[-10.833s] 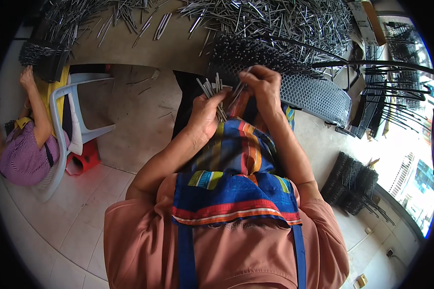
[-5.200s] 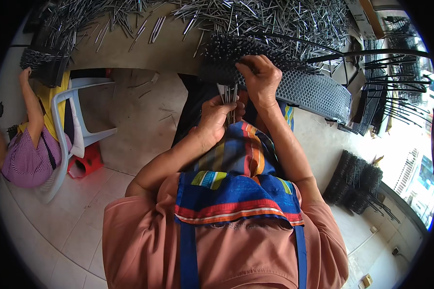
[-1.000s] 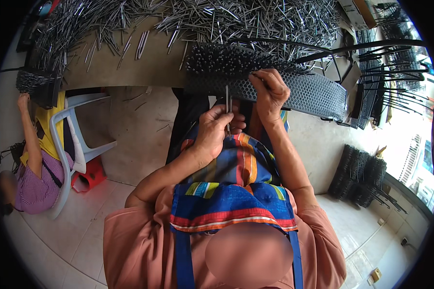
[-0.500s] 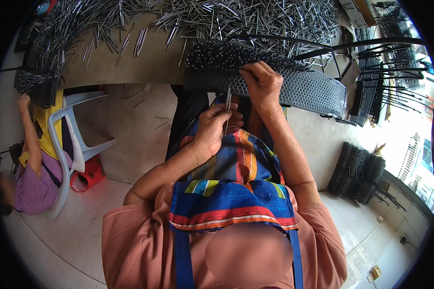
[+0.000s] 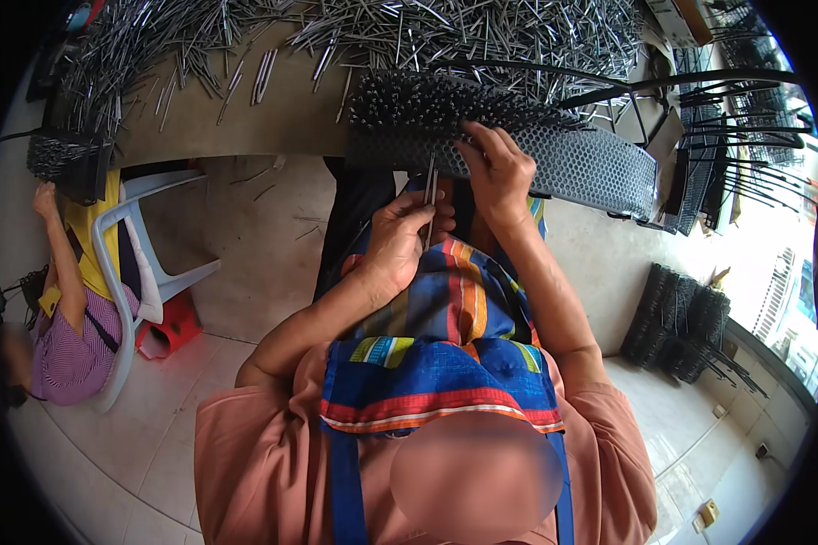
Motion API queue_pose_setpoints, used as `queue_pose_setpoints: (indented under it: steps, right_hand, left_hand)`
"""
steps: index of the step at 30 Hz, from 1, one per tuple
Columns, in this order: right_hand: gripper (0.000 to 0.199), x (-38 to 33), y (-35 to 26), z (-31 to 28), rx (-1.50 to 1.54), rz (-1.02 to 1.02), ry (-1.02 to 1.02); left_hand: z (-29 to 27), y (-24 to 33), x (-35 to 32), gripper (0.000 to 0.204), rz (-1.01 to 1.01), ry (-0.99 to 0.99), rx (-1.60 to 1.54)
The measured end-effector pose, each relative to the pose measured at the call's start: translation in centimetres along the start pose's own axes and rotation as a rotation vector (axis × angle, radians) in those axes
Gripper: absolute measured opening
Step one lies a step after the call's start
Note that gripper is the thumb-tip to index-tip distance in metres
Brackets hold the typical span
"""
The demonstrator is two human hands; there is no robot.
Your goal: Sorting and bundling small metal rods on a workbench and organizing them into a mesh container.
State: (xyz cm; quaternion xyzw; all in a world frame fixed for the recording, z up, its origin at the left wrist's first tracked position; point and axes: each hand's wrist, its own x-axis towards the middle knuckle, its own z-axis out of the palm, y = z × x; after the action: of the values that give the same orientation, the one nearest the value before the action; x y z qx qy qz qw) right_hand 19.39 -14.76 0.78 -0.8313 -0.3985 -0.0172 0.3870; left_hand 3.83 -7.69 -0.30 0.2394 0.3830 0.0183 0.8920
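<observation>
A few thin metal rods [image 5: 429, 182] stand up out of my left hand [image 5: 404, 232], which is closed around them just below the rack's near edge. My right hand [image 5: 502, 177] is over the near side of a perforated metal rack [image 5: 600, 168]. Its thumb and index finger are apart, and I see nothing between them. Dark rods [image 5: 436, 104] fill the holes along the rack's far side, close beyond my right fingertips. The near rows and the right end show bare holes.
Loose metal rods [image 5: 482, 36] are heaped across the table [image 5: 254, 127]. A black bent bar [image 5: 682, 84] crosses behind the rack. Black wire racks [image 5: 677, 322] stand on the floor at right. At left another person [image 5: 82, 345] sits by a light-blue chair [image 5: 123, 282], a hand at a similar rod-filled block [image 5: 73, 163].
My right thumb and index finger, pinched together before, have come apart, with the hand shifting very slightly. My left hand keeps its hold on the rods, nearly in place.
</observation>
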Motion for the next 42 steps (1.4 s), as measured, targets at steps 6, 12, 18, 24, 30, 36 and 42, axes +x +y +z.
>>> queue_pose_setpoints:
  steps: [6, 12, 18, 24, 30, 36, 42]
  right_hand:
    - [0.01, -2.2, -0.1, -0.9, 0.804, 0.672, -0.479]
    - [0.008, -0.8, -0.4, -2.6, 0.859, 0.77, -0.291]
    - [0.005, 0.4, 1.6, -1.9, 0.554, 0.178, 0.316]
    - [0.008, 0.4, 1.2, -1.4, 0.397, 0.171, 0.245]
    - [0.011, 0.3, 1.3, -1.0, 0.359, 0.214, 0.217]
    - [0.014, 0.1, 0.5, -0.7, 0.223, 0.182, 0.196]
    - [0.014, 0.5, 0.4, -0.9, 0.087, 0.12, 0.115]
  left_hand:
    - [1.4, 0.5, 0.0, 0.019, 0.026, -0.121, -0.084]
    - [1.6, 0.9, 0.1, 0.019, 0.032, -0.071, 0.15]
    - [0.4, -0.4, 1.1, 0.019, -0.054, 0.042, 0.092]
    - [0.3, -0.5, 1.2, 0.019, -0.108, 0.01, 0.108]
    - [0.1, -0.1, 1.0, 0.019, -0.101, 0.026, 0.113]
    - [-0.4, 0.0, 0.8, 0.019, -0.09, 0.035, 0.098]
    - [-0.8, 0.0, 0.1, 0.02, -0.076, 0.018, 0.083]
